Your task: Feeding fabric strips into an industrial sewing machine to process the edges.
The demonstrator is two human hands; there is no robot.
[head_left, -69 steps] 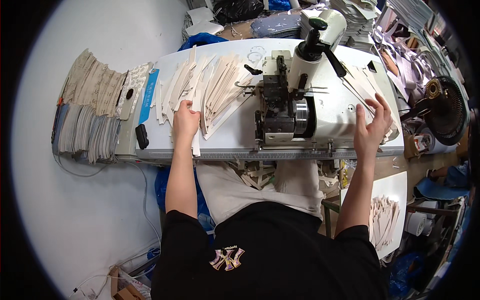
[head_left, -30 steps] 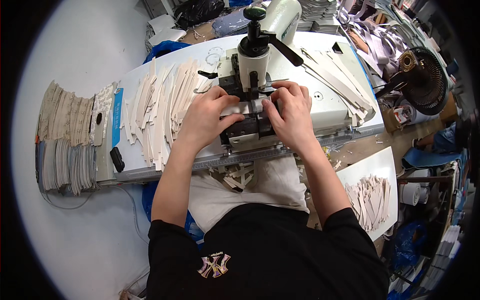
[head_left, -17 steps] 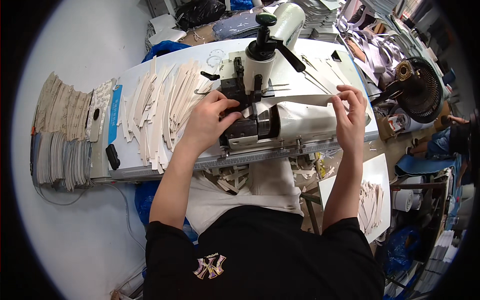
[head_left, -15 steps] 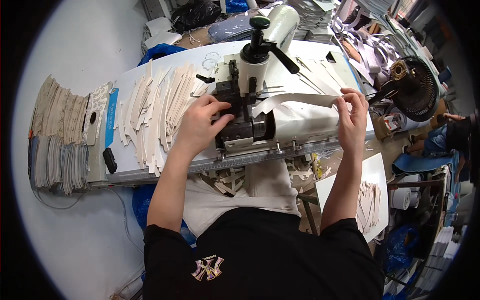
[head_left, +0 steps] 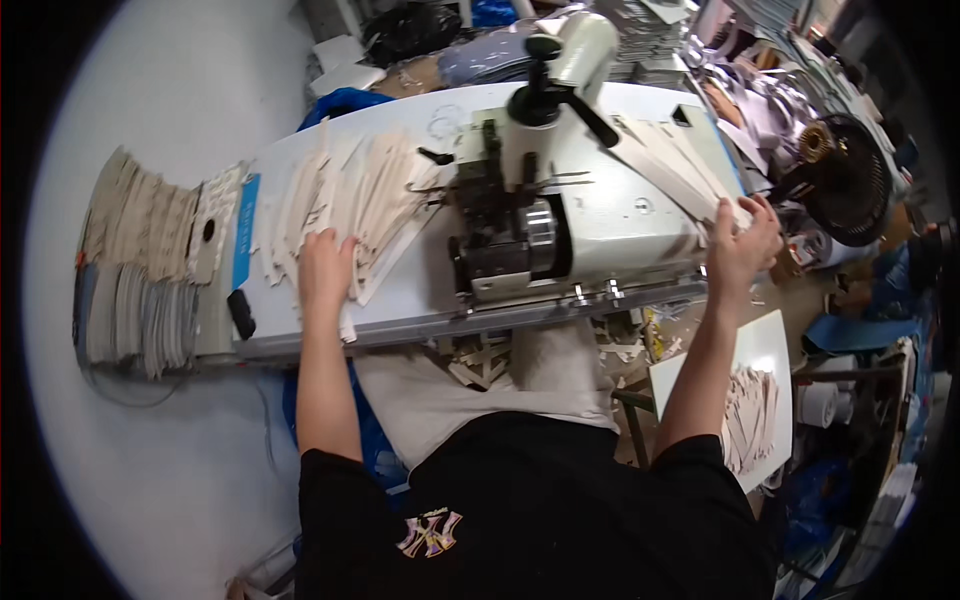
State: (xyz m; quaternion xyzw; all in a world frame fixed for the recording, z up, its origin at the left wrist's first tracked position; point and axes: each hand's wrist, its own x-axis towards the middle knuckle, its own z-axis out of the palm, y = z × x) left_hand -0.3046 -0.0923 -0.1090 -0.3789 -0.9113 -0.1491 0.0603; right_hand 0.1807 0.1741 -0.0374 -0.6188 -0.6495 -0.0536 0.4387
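Observation:
My left hand lies on the near part of a heap of pale strips, left of the machine. Its thumb is apart from the fingers and no strip is visibly gripped. My right hand is at the right end of the table, fingers bent around the near end of a pale strip. This strip lies slantwise beside other strips behind the machine's body. Between my hands stands a pale bench machine with a black feed head, a ribbed metal roller and a black crank handle.
Stacks of beige and grey sheets stand at the far left. A black fan is beyond the table's right end. Below it, a white board carries more strips. Offcuts lie beneath the table edge. Another person is partly visible at right.
My left hand has left the feed head and moved left onto the heap. My right hand has moved right; the strip that curved over the machine now lies behind its body. The view has shifted slightly.

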